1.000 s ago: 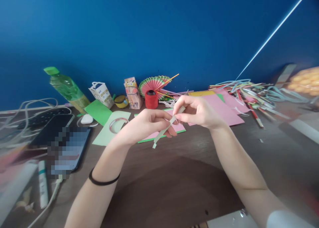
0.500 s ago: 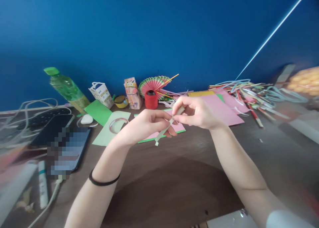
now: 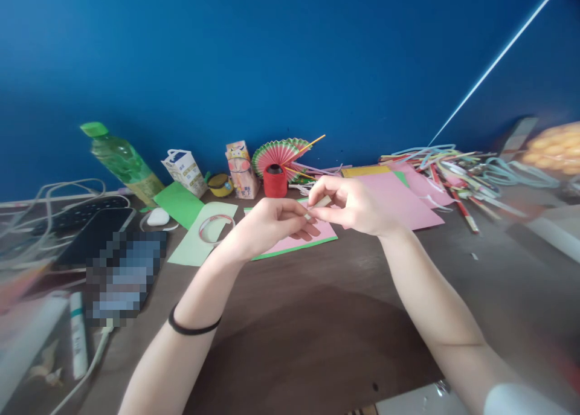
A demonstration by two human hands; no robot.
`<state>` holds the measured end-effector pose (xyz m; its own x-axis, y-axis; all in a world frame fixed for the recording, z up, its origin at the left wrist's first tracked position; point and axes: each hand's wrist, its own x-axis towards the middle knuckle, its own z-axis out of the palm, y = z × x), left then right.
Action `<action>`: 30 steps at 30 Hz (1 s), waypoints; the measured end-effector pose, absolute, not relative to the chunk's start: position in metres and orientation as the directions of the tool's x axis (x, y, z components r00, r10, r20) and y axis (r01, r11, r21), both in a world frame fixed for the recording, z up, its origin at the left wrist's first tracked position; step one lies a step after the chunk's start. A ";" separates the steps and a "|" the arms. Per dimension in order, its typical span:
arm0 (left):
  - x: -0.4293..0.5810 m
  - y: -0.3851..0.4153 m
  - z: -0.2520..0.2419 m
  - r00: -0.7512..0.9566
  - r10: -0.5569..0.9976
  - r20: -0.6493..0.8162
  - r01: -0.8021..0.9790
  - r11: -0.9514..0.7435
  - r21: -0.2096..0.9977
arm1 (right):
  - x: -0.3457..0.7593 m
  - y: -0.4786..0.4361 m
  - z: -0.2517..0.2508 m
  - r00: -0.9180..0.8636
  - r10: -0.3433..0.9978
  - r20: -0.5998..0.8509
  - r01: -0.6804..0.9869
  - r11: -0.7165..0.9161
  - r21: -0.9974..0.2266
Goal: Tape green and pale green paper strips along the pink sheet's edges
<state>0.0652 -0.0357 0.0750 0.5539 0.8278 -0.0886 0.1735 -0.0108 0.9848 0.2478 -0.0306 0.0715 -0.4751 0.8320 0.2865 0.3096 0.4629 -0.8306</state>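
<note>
Between my two hands, over the middle of the desk, is a pale paper strip (image 3: 322, 202). My right hand (image 3: 356, 205) pinches it between thumb and fingertips. From the other side, my left hand (image 3: 277, 223) has its thumb and forefinger closed on the strip's near part, the fingertips of both hands almost touching. Most of the strip is hidden by the fingers. Below and behind my left hand lies pink paper with a green edge (image 3: 294, 247). A tape roll (image 3: 202, 234) rests on a light green sheet (image 3: 185, 250) beside my left wrist.
Along the blue wall stand a green bottle (image 3: 118, 158), small cartons (image 3: 247, 182), a red spool (image 3: 275, 185) and a paper fan (image 3: 274, 149). Pink sheets (image 3: 408, 203) and a heap of coloured strips (image 3: 457, 176) lie right. A phone (image 3: 129, 276) and marker (image 3: 78, 336) lie left.
The strip's loose end, which hung below my left hand, no longer shows. My right hand has shifted slightly left, and my left forearm slightly right.
</note>
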 end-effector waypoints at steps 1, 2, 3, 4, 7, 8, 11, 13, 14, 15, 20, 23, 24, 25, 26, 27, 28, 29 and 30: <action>0.065 -0.035 0.075 0.554 0.827 -0.093 0.176 -0.007 0.984 | 0.247 -0.031 0.072 -0.476 0.837 0.269 0.317 0.449 -0.836; 0.065 -0.035 0.075 0.557 0.825 -0.096 0.177 -0.005 0.984 | 0.247 -0.031 0.072 -0.478 0.842 0.251 0.323 0.434 -0.841; 0.064 -0.035 0.075 0.560 0.822 -0.099 0.178 -0.003 0.984 | 0.247 -0.031 0.072 -0.482 0.844 0.235 0.325 0.422 -0.846; 0.064 -0.034 0.074 0.563 0.820 -0.099 0.177 -0.002 0.984 | 0.247 -0.030 0.072 -0.487 0.845 0.219 0.328 0.410 -0.851; 0.063 -0.033 0.073 0.573 0.814 -0.095 0.173 -0.006 0.985 | 0.248 -0.029 0.070 -0.491 0.850 0.187 0.338 0.385 -0.859; 0.063 -0.032 0.073 0.581 0.809 -0.090 0.168 -0.010 0.986 | 0.249 -0.028 0.069 -0.489 0.853 0.183 0.342 0.380 -0.860; 0.061 -0.030 0.070 0.599 0.797 -0.078 0.170 -0.031 0.985 | 0.250 -0.027 0.067 -0.469 0.865 0.178 0.357 0.370 -0.858; 0.060 -0.027 0.067 0.596 0.799 -0.080 0.203 -0.054 0.978 | 0.249 -0.026 0.067 -0.463 0.869 0.177 0.364 0.369 -0.855; 0.060 -0.026 0.065 0.594 0.801 -0.080 0.225 -0.069 0.972 | 0.249 -0.026 0.067 -0.461 0.870 0.173 0.370 0.366 -0.854; 0.060 -0.024 0.063 0.592 0.802 -0.078 0.243 -0.085 0.966 | 0.248 -0.026 0.067 -0.461 0.872 0.167 0.375 0.362 -0.853; 0.057 -0.023 0.060 0.590 0.805 -0.065 0.335 -0.171 0.926 | 0.244 -0.026 0.067 -0.483 0.870 0.097 0.395 0.316 -0.863; 0.057 -0.024 0.061 0.584 0.811 -0.039 0.381 -0.231 0.895 | 0.244 -0.025 0.066 -0.506 0.859 0.084 0.403 0.321 -0.857; 0.057 -0.023 0.061 0.580 0.814 -0.031 0.394 -0.248 0.885 | 0.244 -0.024 0.065 -0.506 0.858 0.092 0.410 0.333 -0.849; 0.057 -0.023 0.061 0.574 0.818 -0.028 0.410 -0.258 0.875 | 0.244 -0.023 0.064 -0.502 0.859 0.105 0.424 0.350 -0.835; 0.057 -0.021 0.060 0.568 0.822 -0.036 0.429 -0.258 0.866 | 0.244 -0.022 0.063 -0.494 0.862 0.119 0.445 0.368 -0.816; 0.056 -0.020 0.058 0.562 0.826 -0.053 0.450 -0.251 0.857 | 0.245 -0.020 0.061 -0.482 0.866 0.132 0.470 0.383 -0.795; 0.056 -0.018 0.057 0.555 0.828 -0.072 0.469 -0.240 0.850 | 0.245 -0.019 0.060 -0.470 0.871 0.140 0.494 0.392 -0.776; 0.055 -0.016 0.056 0.553 0.829 -0.089 0.483 -0.231 0.844 | 0.245 -0.017 0.058 -0.461 0.876 0.142 0.515 0.394 -0.761; 0.055 -0.015 0.054 0.555 0.826 -0.098 0.489 -0.229 0.842 | 0.245 -0.016 0.057 -0.457 0.879 0.136 0.529 0.392 -0.753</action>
<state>0.0545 -0.0146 0.0542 0.5546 0.8263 -0.0979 0.4893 -0.2287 0.8416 0.2447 -0.0160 0.0566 -0.4571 0.8789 0.1363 0.5290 0.3918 -0.7528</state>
